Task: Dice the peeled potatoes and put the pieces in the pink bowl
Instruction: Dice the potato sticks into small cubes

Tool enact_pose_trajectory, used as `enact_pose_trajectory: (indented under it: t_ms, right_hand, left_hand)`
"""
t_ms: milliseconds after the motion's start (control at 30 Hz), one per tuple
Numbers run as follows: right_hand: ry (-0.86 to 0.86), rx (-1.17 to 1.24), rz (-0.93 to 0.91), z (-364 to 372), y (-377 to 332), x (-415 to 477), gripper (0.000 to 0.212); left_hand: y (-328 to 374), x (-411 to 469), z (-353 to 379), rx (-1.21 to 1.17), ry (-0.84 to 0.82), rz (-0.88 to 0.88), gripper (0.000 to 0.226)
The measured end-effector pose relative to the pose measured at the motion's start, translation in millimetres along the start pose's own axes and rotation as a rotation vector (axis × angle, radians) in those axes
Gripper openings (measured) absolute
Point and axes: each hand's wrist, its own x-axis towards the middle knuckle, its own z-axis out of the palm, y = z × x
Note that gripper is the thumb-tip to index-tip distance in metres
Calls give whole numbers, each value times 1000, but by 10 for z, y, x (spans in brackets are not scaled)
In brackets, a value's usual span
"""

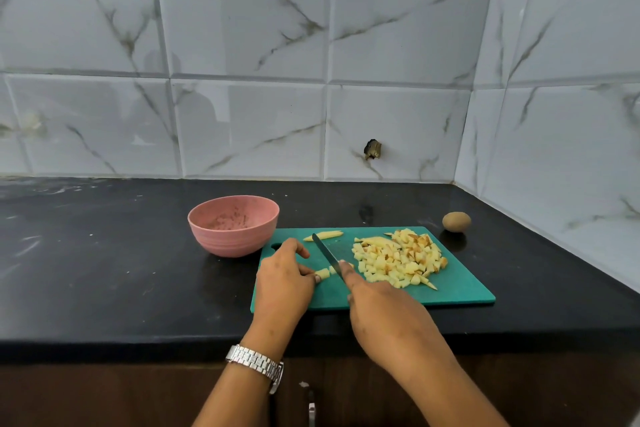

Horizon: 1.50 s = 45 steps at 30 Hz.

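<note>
The dicing step is in hand, and I judge the task a little past halfway: the cutting is mostly done, while nothing has gone to the bowl. On the green cutting board (pixel 460 291) the left hand (pixel 282 281) pins a potato strip (pixel 322 273), its grip narrow, with curled fingertips pinching the strip's near end against the board. The right hand (pixel 381 302) has its grip wrapped round the handle of the knife (pixel 325 253), forefinger laid along the spine; the blade slants across the strip just beside the left fingertips.

The pile of diced potato (pixel 398 262) lies on the right half of the board. Another uncut strip (pixel 323 236) lies at the far edge. The pink bowl (pixel 207 239) stands on the bench (pixel 104 270) just beside the board's far left corner; no dice show inside it.

The next move calls for short crosswise cuts, with the left fingertips backing away from the blade, then the far strip, then scooping the pile into the bowl. A whole potato (pixel 456 221) sits off the board to the right; it looks unpeeled.
</note>
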Motion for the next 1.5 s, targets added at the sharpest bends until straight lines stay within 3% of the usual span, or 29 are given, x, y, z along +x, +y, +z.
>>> enact_pose_trajectory:
  t_ms: [367, 500, 733, 900, 1067, 1300, 1500]
  right_hand:
    - [-23, -28, -2, 19, -47, 130, 68]
    - [28, -16, -23, 36, -28, 38, 69]
    - [-29, -32, -10, 49, -112, 109, 66]
    - [1, -32, -19, 21, -107, 79, 68]
    - [-94, -64, 8, 41, -197, 19, 78]
    - [-36, -2, -6, 36, -191, -5, 70]
    - [-93, -26, 3, 42, -232, -19, 74]
  left_hand:
    - [-7, -20, 36, -16, 108, -12, 34]
    - [12, -46, 14, -26, 95, -4, 35]
    - [-46, -70, 8, -25, 66, 69, 32]
    - [-27, -91, -3, -48, 92, 42, 36]
    - [-57, -85, 18, -56, 117, 63, 38]
    - [-69, -83, -2, -47, 92, 62, 34]
    - [-81, -82, 16, -33, 108, 52, 35]
